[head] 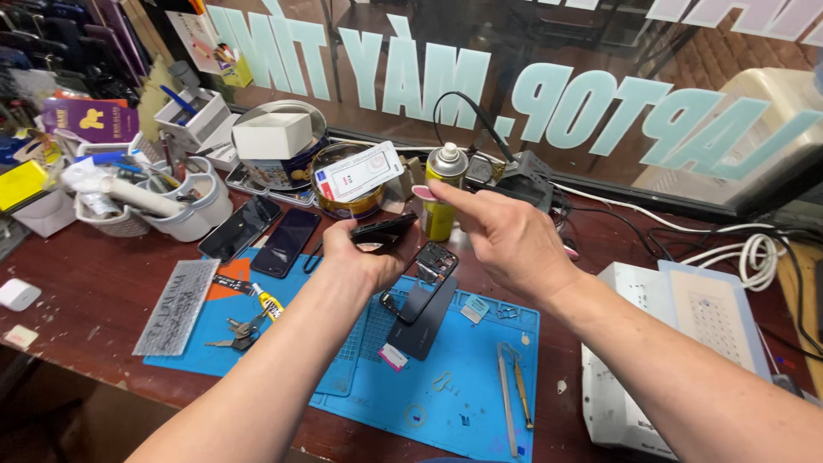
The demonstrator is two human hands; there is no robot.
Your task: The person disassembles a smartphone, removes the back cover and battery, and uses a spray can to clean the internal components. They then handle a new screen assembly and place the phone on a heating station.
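My left hand (353, 255) is raised over the blue work mat (446, 390) and grips a thin black phone part (383, 232), held flat near its edge. My right hand (501, 236) hovers just to the right of it with the index finger stretched toward a yellow spray can (442, 195); it holds nothing. Below both hands an opened black phone (426, 276) with its insides showing lies on the mat, on top of a dark phone back (422, 326).
Two dark phones (261, 234) lie left of the mat beside white tubs (184, 201) of tools. Tweezers (513, 396), keys (237, 333) and a grey mesh sheet (177, 307) rest around the mat. A white machine (686, 343) stands right; cables run along the glass window.
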